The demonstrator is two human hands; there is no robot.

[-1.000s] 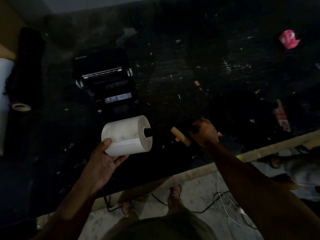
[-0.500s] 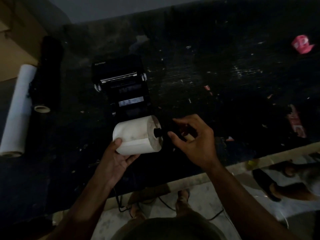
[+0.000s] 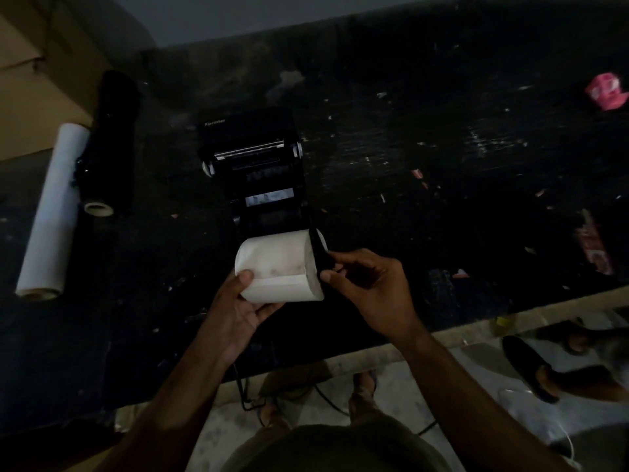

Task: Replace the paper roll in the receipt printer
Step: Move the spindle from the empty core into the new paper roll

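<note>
A black receipt printer [image 3: 250, 155] stands on the dark table [image 3: 425, 206] with its lid tipped open. Just in front of it I hold a white paper roll [image 3: 277, 265] in my left hand [image 3: 240, 308], thumb on the front, fingers underneath. A black flat holder piece [image 3: 320, 250] lies against the roll's right end. My right hand [image 3: 369, 287] pinches that piece between thumb and forefinger.
A long white roll [image 3: 51, 212] and a black roll [image 3: 112, 141] lie at the table's left. A pink object [image 3: 607, 92] sits far right, with paper scraps [image 3: 594, 245] strewn nearby. A cable [image 3: 245, 393] hangs over the front edge. A shoe [image 3: 526, 369] lies on the floor.
My right hand left the small brown core on the table, came to the roll's right end and now pinches the black piece there. The view shifted right.
</note>
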